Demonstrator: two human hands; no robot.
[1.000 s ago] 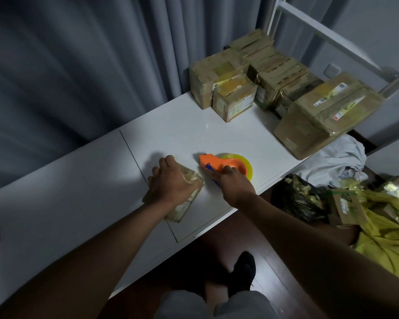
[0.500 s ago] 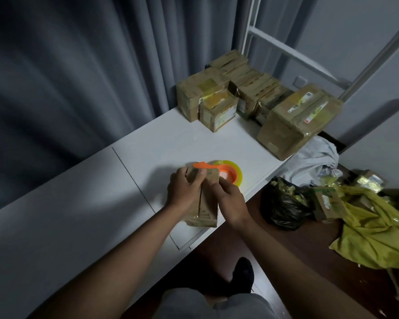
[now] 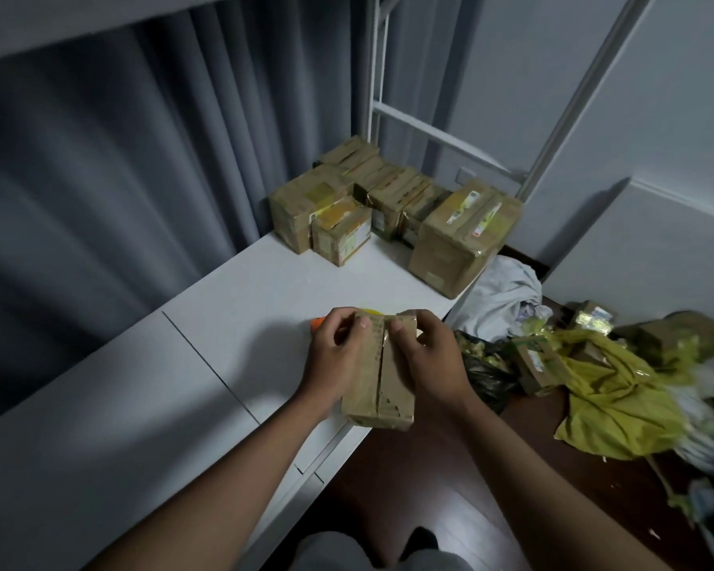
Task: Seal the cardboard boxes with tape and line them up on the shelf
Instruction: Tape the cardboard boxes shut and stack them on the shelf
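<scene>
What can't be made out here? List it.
- Tape dispenser: head view, only an orange sliver shows behind the left hand and the held box.
- Box's far end: covered by the fingers of both hands, right hand included.
- Labels on the stacked boxes: too small and dim to read.
- Floor pile: blurred.

Two forearms bare from elbow down, no sleeve visible in frame. Left hand [image 3: 334, 364] bare, no glove, no ring, no watch on wrist. Right hand [image 3: 429, 360] also bare, no glove, no ring, no band on wrist. Fingernails short, plain. At bottom edge, light grey garment [image 3: 347, 550] over legs, shorts or trousers, cannot tell which. Beside it dark shoe or sock [image 3: 419, 539], black, only tip showing.
</scene>
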